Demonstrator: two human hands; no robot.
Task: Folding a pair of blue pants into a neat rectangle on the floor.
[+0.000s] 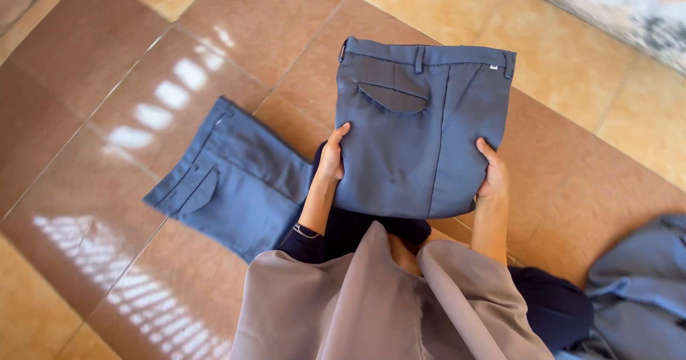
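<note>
A loose taupe garment (371, 310) over dark navy sleeves (304, 244), thin bracelet (309, 232) on left wrist.

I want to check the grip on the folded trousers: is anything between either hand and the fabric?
Nothing visible. The left hand and right hand each clasp a side edge of the folded blue trousers directly.

Folded blue trousers (421, 131) held by left hand (331, 158) and right hand (493, 174) — second folded pair (229, 181) on tiled floor (107, 81)

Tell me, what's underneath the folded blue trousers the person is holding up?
Below the folded trousers held by the left hand and right hand lies brown tiled floor and a dark garment on the lap. Whatever sits directly behind them is covered.
</note>
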